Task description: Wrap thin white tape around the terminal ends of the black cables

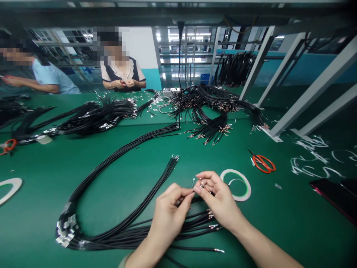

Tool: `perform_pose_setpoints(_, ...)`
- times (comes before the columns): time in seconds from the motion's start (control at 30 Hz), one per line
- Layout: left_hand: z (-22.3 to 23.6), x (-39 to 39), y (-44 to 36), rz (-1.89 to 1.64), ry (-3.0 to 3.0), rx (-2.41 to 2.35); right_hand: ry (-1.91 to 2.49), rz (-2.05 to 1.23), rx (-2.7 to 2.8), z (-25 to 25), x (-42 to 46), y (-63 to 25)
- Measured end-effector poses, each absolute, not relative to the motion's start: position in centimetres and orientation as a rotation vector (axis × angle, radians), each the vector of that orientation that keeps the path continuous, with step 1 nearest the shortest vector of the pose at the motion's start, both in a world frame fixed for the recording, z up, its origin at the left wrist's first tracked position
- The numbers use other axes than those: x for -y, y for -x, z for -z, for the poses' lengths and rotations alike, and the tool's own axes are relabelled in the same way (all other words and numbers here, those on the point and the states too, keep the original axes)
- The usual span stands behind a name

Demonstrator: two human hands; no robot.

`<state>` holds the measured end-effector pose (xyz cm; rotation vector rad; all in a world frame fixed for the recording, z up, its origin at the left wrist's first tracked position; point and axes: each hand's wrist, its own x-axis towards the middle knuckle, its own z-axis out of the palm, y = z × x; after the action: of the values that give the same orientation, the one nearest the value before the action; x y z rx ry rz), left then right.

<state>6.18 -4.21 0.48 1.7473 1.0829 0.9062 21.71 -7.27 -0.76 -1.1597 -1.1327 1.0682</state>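
Note:
My left hand (173, 206) is closed in a pinch on a thin black cable near its end. Close beside it, my right hand (219, 197) has its thumb and forefinger pinched at that same cable end; small bits of metal or white show between its fingers. Under both hands lies a bundle of black cables (117, 238), with stripped, coppery or silvery tips fanned out to the right. The bundle loops round at the left, where silvery labels or tape (67, 230) wrap it. A roll of white tape (247, 186) lies just beyond my right hand.
Orange-handled scissors (263, 163) lie to the right, near white strips (315, 160) and a dark flat object (337, 197). More cable bundles (206, 100) (106, 113) lie along the back of the green table (117, 193). Grey metal struts (312, 89) rise at right. Two people (124, 74) work opposite.

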Motion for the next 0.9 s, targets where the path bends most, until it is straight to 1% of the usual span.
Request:
perform_pose_setpoints(0.1, -0.9, 4.0, -6.3, -0.776, -1.371, -1.123, 1.126, -1.109, 1.142, 0.9, 7.1, -22.1)
perform_pose_setpoints(0.17, -1.2, 3.9, -6.3, -0.755, -1.247, -1.123, 1.125, -1.133, 1.173, 0.9, 7.0, -22.5)
perform_pose_setpoints(0.33, -1.4, 3.8, -6.3, -0.769, -1.17, -1.101, 1.083, -1.149, 1.212, 0.4, 7.1, -23.0)
perform_pose_setpoints(0.7, -0.1, 3.5, -6.1, -0.781, -1.098, -0.972, 0.912, -1.312, 1.046, 0.2, 7.4, -22.5)
perform_pose_setpoints(0.9, -0.1, 3.6, -6.2, -0.775, -1.036, -0.922, 0.894, -1.29, 0.959, 1.0, 7.0, -21.5)
